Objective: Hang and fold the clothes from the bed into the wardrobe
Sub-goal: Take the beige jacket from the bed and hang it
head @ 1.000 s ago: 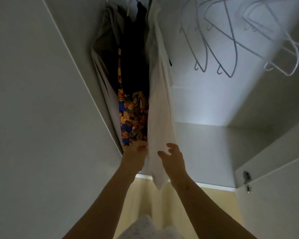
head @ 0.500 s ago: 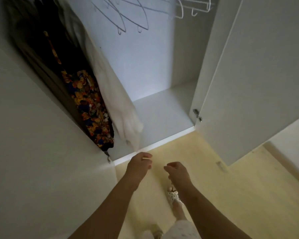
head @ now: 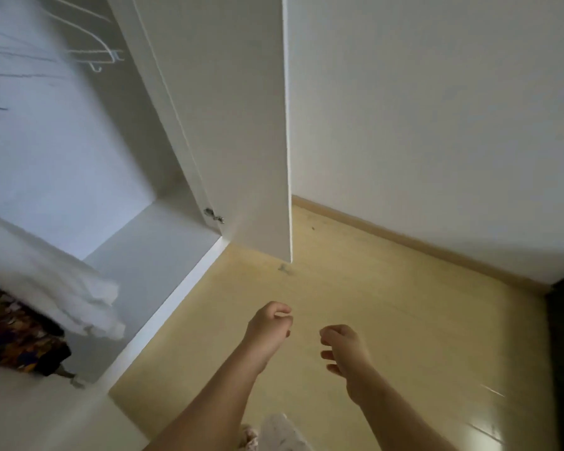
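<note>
A second ago both hands were up at the hem of the white garment (head: 56, 288); now they have let it go and come away, and the view has swung round to the right, so that the hanging clothes sit far off to the left of the left hand (head: 269, 327). That hand and the right hand (head: 345, 349) hover side by side, a little apart, over the floor (head: 388, 304), each with fingers loosely curled and nothing in them. The floor is pale yellow and smooth, with a glossy sheen beside the right forearm. The white garment is soft, thin cloth, blurred, bunched into folds at its lower end; its long axis runs down from the upper left, the hem end pointing toward the left hand and hanging above the wardrobe floor (head: 150, 255), a flat white board. Just under it, further left, hangs a patterned garment (head: 17, 336), dark with orange and yellow print. Thin white wire hangers (head: 92, 56) show high up, far beyond the left hand. Straight ahead of the hands stands the open wardrobe door (head: 235, 125), a plain, flat white panel with a small metal hinge (head: 213, 215) at its foot. Beyond the right hand rises a bare white wall (head: 437, 109), edged by a wooden skirting board (head: 404, 239).
</note>
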`<state>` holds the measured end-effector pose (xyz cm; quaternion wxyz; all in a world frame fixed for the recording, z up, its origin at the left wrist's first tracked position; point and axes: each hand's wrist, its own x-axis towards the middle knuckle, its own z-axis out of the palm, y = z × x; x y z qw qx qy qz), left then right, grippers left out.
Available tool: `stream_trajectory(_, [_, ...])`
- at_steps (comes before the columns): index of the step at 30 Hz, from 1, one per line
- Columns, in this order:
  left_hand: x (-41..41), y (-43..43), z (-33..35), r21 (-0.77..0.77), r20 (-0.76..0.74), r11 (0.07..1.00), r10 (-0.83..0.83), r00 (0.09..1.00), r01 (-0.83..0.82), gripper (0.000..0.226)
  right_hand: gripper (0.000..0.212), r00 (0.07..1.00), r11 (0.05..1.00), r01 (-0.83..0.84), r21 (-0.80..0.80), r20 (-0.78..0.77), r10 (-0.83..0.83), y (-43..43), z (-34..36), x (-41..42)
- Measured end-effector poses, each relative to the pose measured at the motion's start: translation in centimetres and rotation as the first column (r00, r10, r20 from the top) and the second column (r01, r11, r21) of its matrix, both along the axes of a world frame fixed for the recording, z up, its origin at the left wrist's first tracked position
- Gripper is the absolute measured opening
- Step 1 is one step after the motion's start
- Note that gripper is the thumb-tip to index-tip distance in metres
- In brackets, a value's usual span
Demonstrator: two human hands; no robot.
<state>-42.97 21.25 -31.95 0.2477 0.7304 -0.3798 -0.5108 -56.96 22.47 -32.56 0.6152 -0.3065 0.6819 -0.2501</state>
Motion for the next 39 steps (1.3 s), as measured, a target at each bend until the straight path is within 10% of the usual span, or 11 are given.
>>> stream_trajectory(9, [-27.8, 1.4, -1.9, 0.005, -0.047, 0.884, -0.466, 0.883, 0.467, 0.014, 0.008, 0.887, 0.889, 0.458, -0.030, -0.059, -0.459, 7.5, -0.2, -26.1])
stream_trajectory(19, [-48.8, 3.2, -1.7, 0.045, -0.050, 0.604, -0.794, 0.606, 0.796, 0.015, 0.012, 0.560, 0.560, 0.828, 0.012, -0.046, -0.827, 13.3, -2.0, -43.1])
stream_trajectory(39, [-81.9, -1.0, -4.1, 0.081, -0.067, 0.086, -0.994, 0.092, 0.993, 0.020, 0.012, 0.115, 0.111, 0.993, 0.042, -0.101, -0.988, 12.3, -2.5, -69.2])
